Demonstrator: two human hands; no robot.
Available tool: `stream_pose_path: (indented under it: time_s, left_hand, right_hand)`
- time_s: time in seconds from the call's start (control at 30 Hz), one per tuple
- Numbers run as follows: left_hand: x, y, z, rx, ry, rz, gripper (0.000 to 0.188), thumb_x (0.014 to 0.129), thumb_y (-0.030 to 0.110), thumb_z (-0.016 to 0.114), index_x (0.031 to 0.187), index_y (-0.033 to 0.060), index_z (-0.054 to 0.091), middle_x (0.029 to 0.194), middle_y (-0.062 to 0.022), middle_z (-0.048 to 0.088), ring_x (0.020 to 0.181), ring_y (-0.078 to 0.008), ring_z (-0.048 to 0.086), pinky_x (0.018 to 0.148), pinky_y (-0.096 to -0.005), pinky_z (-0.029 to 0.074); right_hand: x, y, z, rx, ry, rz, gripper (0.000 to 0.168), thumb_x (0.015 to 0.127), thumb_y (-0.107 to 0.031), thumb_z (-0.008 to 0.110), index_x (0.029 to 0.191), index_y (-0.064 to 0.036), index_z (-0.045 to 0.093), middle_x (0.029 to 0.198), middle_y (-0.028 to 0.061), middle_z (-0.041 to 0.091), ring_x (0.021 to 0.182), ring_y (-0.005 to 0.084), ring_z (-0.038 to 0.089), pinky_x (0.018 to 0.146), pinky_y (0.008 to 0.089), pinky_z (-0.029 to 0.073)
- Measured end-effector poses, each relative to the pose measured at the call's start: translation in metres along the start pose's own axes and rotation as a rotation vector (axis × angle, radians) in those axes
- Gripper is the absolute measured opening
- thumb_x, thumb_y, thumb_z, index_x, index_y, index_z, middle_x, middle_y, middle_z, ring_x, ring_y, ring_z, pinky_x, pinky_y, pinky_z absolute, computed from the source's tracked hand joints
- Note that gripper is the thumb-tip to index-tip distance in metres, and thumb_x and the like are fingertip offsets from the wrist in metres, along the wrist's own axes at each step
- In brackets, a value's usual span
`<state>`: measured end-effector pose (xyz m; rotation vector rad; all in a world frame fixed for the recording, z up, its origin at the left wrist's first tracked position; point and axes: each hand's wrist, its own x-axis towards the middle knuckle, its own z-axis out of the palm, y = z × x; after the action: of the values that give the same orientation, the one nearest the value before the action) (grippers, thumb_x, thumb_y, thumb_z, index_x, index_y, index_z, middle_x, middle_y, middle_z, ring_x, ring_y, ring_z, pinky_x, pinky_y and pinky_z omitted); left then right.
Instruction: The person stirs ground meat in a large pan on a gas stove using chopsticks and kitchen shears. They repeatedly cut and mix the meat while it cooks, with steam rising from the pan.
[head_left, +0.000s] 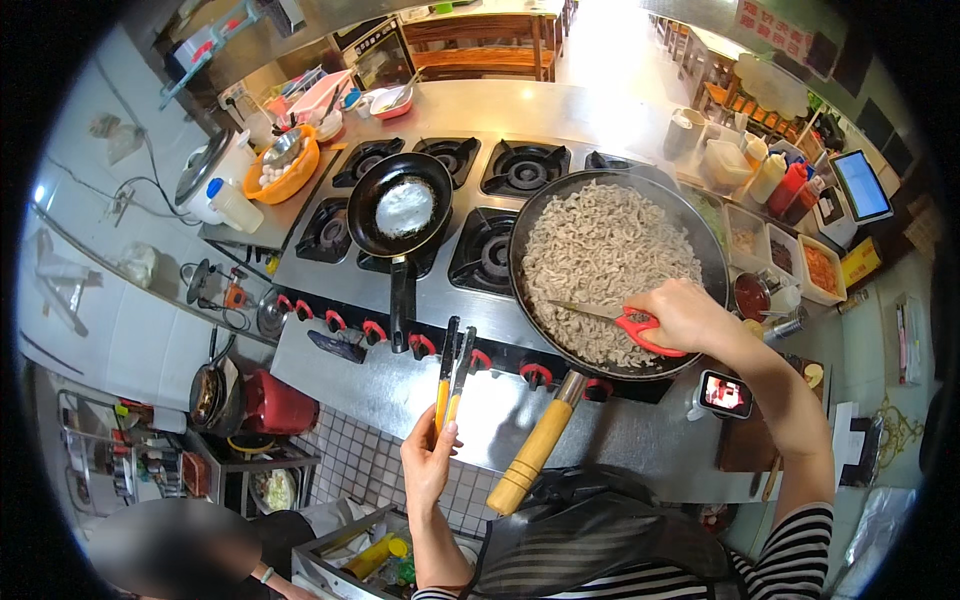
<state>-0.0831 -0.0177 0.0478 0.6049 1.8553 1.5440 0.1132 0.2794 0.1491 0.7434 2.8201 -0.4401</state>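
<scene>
In my right hand (679, 311) is a pair of red-handled scissors (643, 328). The blades lie over a heap of cooked, shredded meat (600, 240) that fills a large black wok (520, 296). A long wooden handle (534, 457) slopes from this wok towards me. My left hand (431, 454) grips tongs (452, 382) with yellow handles and dark tips, raised in front of the stove's front edge. The tips are slightly apart, with nothing between them. Left of the wok, a smaller black frying pan (364, 196) with a shiny pale patch in its middle sits over a burner.
Several burners with red knobs line the steel gas stove (427, 289). An orange basket of eggs (264, 192) stands at the left. Right of the wok are topping tubs (820, 268), squeeze bottles (787, 184) and a small camera (724, 393). Another person (281, 536) is at lower left.
</scene>
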Motion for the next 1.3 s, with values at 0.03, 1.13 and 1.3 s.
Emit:
stream_pose_path:
  time_s: [0.03, 1.13, 1.3]
  left_hand:
    - [0.000, -0.001, -0.001, -0.005, 0.002, 0.000, 0.043, 0.086, 0.020, 0.057, 0.121, -0.0030, 0.047, 0.076, -0.0026, 0.056, 0.066, -0.0088, 0.054, 0.054, -0.0197, 0.042]
    - [0.004, 0.011, 0.010, -0.007, -0.031, 0.036, 0.044, 0.085, 0.021, 0.060, 0.121, -0.0026, 0.048, 0.077, -0.0029, 0.056, 0.064, -0.0086, 0.053, 0.055, -0.0208, 0.042]
    - [0.001, 0.012, 0.008, -0.006, -0.026, 0.040, 0.043, 0.085, 0.019, 0.060, 0.120, -0.0027, 0.048, 0.078, -0.0030, 0.056, 0.064, -0.0087, 0.053, 0.055, -0.0205, 0.042]
  right_hand:
    - [-0.005, 0.001, -0.002, 0.014, 0.045, -0.003, 0.040, 0.067, -0.027, 0.061, 0.103, -0.010, 0.060, 0.082, 0.0186, 0.062, 0.081, 0.0369, 0.060, 0.072, 0.0446, 0.047]
    - [0.009, -0.003, 0.002, -0.094, 0.000, -0.021, 0.021, 0.065, -0.016, 0.062, 0.083, -0.005, 0.064, 0.075, 0.0191, 0.063, 0.077, 0.0360, 0.061, 0.069, 0.0428, 0.048]
    - [-0.020, 0.013, -0.014, -0.054, 0.112, -0.033, 0.022, 0.066, -0.016, 0.062, 0.083, -0.005, 0.064, 0.070, 0.0176, 0.062, 0.069, 0.0365, 0.061, 0.062, 0.0428, 0.050]
